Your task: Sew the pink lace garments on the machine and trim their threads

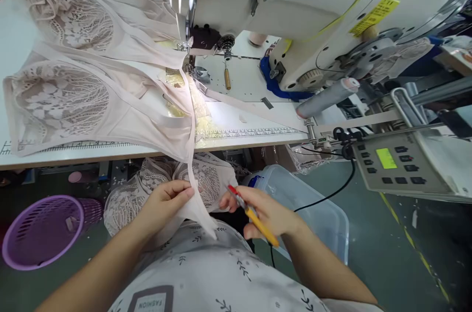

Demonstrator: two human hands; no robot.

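My left hand (167, 208) is closed at the table's front edge, pinching the pale pink elastic band (191, 140) of a bra between thumb and fingers. The band runs down from beside the sewing machine's needle area, and its loose end hangs over my lap. To the right, my right hand (271, 211) is wrapped round thread snips (261, 226) with a yellow handle and a red part near the tip. Their blades are apart from the band. The lace bra (66, 100) lies on the table at the left; more lace bra pieces (206, 179) rest below the edge, partly behind my hands.
A white JUKI sewing machine (295, 2) stands over the table. A ruler strip (250, 133) follows the table edge. At right are a control box (398, 159) and a metal tape feeder (311, 130). A purple basket (40, 233) and a clear plastic bin (313, 203) stand below.
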